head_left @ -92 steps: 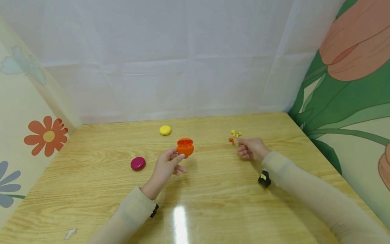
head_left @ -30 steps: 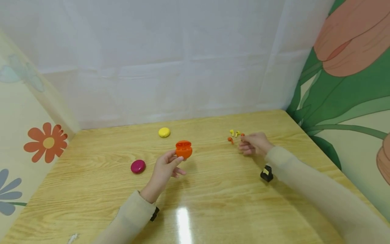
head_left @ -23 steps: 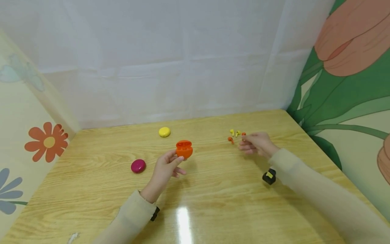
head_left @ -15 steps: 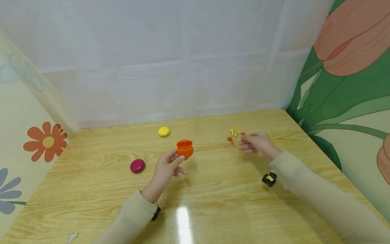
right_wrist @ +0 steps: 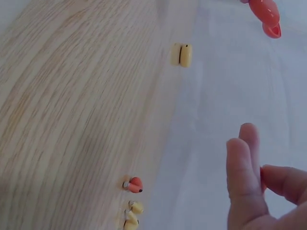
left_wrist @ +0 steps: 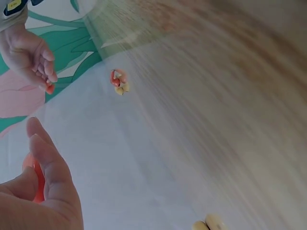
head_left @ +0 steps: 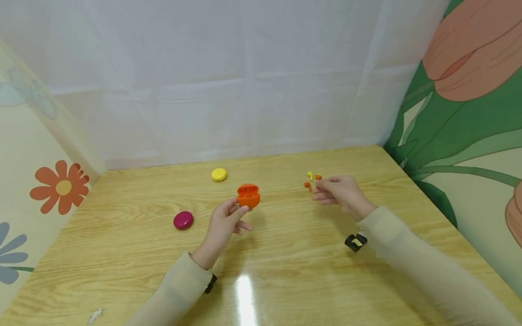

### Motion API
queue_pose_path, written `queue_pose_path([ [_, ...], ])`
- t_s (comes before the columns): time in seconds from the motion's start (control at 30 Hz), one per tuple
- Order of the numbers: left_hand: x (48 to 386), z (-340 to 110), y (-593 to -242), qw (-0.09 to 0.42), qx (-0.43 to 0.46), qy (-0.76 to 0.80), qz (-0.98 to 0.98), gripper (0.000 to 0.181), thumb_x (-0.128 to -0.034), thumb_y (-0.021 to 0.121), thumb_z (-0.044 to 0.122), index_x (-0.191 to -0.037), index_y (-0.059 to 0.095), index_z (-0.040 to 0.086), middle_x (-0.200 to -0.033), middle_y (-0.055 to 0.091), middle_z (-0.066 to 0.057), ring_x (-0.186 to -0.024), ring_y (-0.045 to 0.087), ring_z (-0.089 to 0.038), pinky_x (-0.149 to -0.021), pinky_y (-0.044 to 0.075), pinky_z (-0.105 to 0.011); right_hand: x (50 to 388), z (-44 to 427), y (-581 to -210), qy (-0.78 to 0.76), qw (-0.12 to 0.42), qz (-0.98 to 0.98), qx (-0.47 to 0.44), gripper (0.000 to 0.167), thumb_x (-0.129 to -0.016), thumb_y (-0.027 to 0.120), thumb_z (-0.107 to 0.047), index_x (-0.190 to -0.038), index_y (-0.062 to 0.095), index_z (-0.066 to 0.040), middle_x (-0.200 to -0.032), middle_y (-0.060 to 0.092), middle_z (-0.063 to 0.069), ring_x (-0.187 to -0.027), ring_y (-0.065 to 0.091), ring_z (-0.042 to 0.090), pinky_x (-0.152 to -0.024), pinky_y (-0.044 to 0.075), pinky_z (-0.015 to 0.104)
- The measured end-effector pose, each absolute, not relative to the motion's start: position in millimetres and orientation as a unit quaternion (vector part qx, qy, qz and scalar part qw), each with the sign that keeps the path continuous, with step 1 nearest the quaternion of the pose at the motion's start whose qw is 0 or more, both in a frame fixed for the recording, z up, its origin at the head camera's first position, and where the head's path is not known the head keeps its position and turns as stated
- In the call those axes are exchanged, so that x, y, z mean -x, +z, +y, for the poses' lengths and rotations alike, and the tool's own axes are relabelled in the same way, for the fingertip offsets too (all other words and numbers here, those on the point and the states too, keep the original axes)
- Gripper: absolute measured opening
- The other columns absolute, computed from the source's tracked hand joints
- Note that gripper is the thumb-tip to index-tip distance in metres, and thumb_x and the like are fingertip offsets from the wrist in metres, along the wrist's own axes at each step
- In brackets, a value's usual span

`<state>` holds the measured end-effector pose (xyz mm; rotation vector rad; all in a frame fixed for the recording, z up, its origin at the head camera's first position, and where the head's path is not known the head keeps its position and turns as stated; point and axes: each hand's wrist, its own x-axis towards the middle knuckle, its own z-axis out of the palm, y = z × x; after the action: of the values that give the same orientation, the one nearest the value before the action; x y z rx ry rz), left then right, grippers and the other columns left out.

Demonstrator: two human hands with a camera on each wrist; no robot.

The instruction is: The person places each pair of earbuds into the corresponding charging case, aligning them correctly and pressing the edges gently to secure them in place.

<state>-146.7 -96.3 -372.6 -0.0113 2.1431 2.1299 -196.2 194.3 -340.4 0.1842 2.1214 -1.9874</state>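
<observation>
My left hand (head_left: 222, 224) holds an orange earbud case (head_left: 248, 198), its lid raised, above the middle of the table; the left wrist view shows part of the case (left_wrist: 39, 179) behind the thumb. Held up at the right, my right hand (head_left: 340, 192) pinches an orange earbud (head_left: 318, 177) between thumb and fingertips. Another orange earbud (head_left: 307, 185) lies on the table just left of those fingers, beside a yellow earbud (head_left: 310, 174). The right wrist view shows two yellow earbuds (right_wrist: 136, 207) next to the lying orange one (right_wrist: 135, 185).
A closed yellow case (head_left: 219, 174) stands toward the back of the wooden table (head_left: 134, 253). Left of my left hand lies a closed magenta case (head_left: 183, 220). A small whitish mark (head_left: 95, 315) is at the front left. White cloth (head_left: 175, 122) hangs behind the table.
Against about three seconds ago, my right hand now has an orange earbud raised between its fingers. In the last half second it has moved slightly left. My left hand stays nearly still.
</observation>
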Motion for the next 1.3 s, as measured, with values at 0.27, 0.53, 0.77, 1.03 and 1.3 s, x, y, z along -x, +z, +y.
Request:
queue_pose_path([
  [0.27, 147, -93, -370, 0.056, 0.004, 0.707, 0.705, 0.035, -0.0987, 0.056, 0.006, -0.132, 0.053, -0.003, -0.112, 0.064, -0.022, -0.055, 0.064, -0.011, -0.049, 0.047, -0.019, 192, 185, -335, -0.659, 0.111, 0.742, -0.056, 0.036, -0.1, 0.054, -0.009, -0.122, 0.051, 0.019, -0.078, 0.071, 0.004, -0.067, 0.071, 0.011, -0.068, 0.057, 0.029],
  [0.53, 146, -91, -371, 0.05, -0.002, 0.707, 0.705, 0.035, -0.0992, 0.055, 0.006, -0.132, 0.052, -0.006, -0.112, 0.064, -0.023, -0.055, 0.064, -0.01, -0.049, 0.047, -0.018, 186, 173, -330, -0.669, 0.102, 0.735, -0.039, 0.035, -0.099, 0.056, -0.007, -0.12, 0.051, 0.021, -0.08, 0.071, 0.008, -0.066, 0.07, 0.013, -0.064, 0.057, 0.027],
  [0.77, 146, -90, -370, 0.05, 0.001, 0.707, 0.706, 0.034, -0.0992, 0.054, 0.005, -0.132, 0.053, -0.005, -0.112, 0.064, -0.023, -0.054, 0.064, -0.01, -0.049, 0.047, -0.018, 183, 165, -327, -0.675, 0.103, 0.73, -0.021, 0.034, -0.099, 0.055, -0.005, -0.12, 0.05, 0.021, -0.08, 0.071, 0.009, -0.067, 0.07, 0.013, -0.064, 0.057, 0.027],
  [1.03, 146, -90, -370, 0.046, -0.002, 0.707, 0.706, 0.034, -0.0992, 0.055, 0.006, -0.131, 0.053, -0.005, -0.112, 0.064, -0.022, -0.055, 0.064, -0.01, -0.049, 0.046, -0.018, 182, 154, -328, -0.668, 0.1, 0.738, -0.009, 0.03, -0.098, 0.056, -0.007, -0.116, 0.055, 0.018, -0.088, 0.071, 0.017, -0.066, 0.07, 0.014, -0.064, 0.057, 0.027],
  [1.3, 147, -91, -369, 0.038, -0.008, 0.705, 0.708, 0.035, -0.0989, 0.055, 0.006, -0.132, 0.053, -0.005, -0.111, 0.065, -0.021, -0.055, 0.064, -0.01, -0.049, 0.047, -0.019, 179, 145, -327, -0.672, 0.102, 0.734, 0.004, 0.027, -0.098, 0.057, -0.007, -0.112, 0.056, 0.016, -0.084, 0.071, 0.013, -0.067, 0.07, 0.014, -0.064, 0.057, 0.028],
])
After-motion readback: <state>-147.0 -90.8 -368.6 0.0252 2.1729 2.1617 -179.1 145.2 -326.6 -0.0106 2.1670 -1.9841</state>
